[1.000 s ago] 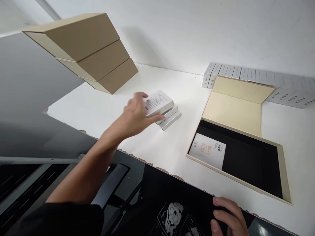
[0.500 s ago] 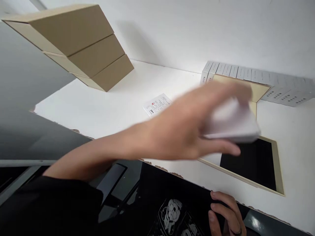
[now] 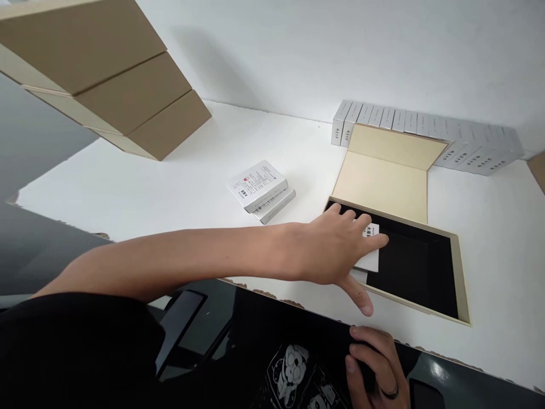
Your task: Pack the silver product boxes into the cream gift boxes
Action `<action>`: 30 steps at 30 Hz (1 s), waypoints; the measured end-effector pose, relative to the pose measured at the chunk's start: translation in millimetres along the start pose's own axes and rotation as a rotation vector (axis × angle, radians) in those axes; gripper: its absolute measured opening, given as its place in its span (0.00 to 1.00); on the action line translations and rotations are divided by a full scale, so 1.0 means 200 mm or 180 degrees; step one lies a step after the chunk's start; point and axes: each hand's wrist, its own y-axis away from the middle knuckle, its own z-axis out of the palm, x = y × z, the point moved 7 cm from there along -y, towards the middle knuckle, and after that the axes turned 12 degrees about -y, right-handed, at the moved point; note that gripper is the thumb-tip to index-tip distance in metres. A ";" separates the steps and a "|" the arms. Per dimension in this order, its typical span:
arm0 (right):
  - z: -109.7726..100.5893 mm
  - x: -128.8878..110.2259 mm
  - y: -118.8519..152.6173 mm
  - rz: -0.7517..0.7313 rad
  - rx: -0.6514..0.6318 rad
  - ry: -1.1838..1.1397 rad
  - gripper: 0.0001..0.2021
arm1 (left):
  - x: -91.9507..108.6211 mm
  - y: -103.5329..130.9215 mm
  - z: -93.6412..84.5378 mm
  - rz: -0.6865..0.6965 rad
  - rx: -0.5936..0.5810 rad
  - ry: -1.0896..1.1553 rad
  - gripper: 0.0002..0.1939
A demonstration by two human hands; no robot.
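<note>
The left hand (image 3: 330, 244) is over the left end of the hinged-lid presentation box (image 3: 461, 278), palm down and open, fingers spread. The upper printed carton (image 3: 370, 262) is partly under the grip; whether fingers touch it is hidden. A lower carton (image 3: 360, 276) shows beneath its near edge (the two are not quite flush). The thumb extends past the near wall.

For good seating, square the upper carton to the lower one with light fingertip pressure on its face and sides. Even pressure is advisable; a push on one corner could skew the pair. Raise the grip straight up (a sideways sweep could drag the carton or catch the rim). Black lining shows to the right of the grip.

The hinged lid (image 3: 383, 177) lies folded back beyond the grip; avoid forward forearm contact with it. Two loose cartons, an upper one (image 3: 258, 184) overlapping a lower one (image 3: 276, 205), rest on the counter (image 3: 170, 193) ahead and left of the grip. Farther ahead and right stands the carton row (image 3: 411, 119); far left are three tan boxes (image 3: 128, 85).

The right hand (image 3: 381, 363), nearer the wearer, has bent fingers at the counter edge (no carton is visible in it; whether it grips the edge cannot be told).
</note>
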 end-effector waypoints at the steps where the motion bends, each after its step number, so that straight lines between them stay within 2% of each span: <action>1: 0.00 0.00 0.00 0.0025 -0.0023 0.0023 0.08 | 0.00 0.00 0.01 -0.0025 -0.0038 0.0045 0.50; 7: 0.01 -0.02 0.00 0.0279 0.0121 0.0060 0.07 | 0.05 -0.03 0.04 -0.0101 -0.0294 -0.0192 0.34; 12: 0.03 -0.03 0.01 0.0501 0.0205 0.0126 0.06 | 0.06 -0.02 0.03 -0.0022 -0.0482 -0.0160 0.31; 17: 0.02 -0.04 0.00 0.0360 0.0161 0.0174 0.05 | 0.06 -0.04 0.02 -0.0007 -0.0459 -0.0040 0.30; 20: 0.02 -0.04 -0.01 0.0224 0.0128 0.0223 0.05 | 0.09 -0.04 0.04 -0.0014 -0.0130 0.0113 0.29; 23: 0.02 -0.05 -0.02 0.0117 0.0123 0.0192 0.07 | 0.09 0.06 0.01 -0.0118 0.0919 0.0497 0.33; 25: 0.02 -0.05 -0.02 0.0131 0.0111 0.0158 0.07 | -0.01 0.19 0.02 -0.0518 0.1721 0.0906 0.30; 27: 0.02 -0.05 -0.02 0.0176 0.0093 0.0116 0.07 | -0.21 0.37 0.08 -0.1469 0.2237 0.1150 0.26; 28: 0.02 -0.04 -0.02 0.0192 0.0092 0.0097 0.07 | -0.32 0.48 0.13 -0.2095 0.2356 0.1135 0.27; 30: 0.02 -0.04 -0.02 0.0223 0.0088 0.0088 0.07 | -0.53 0.66 0.25 -0.3188 0.2195 0.1091 0.40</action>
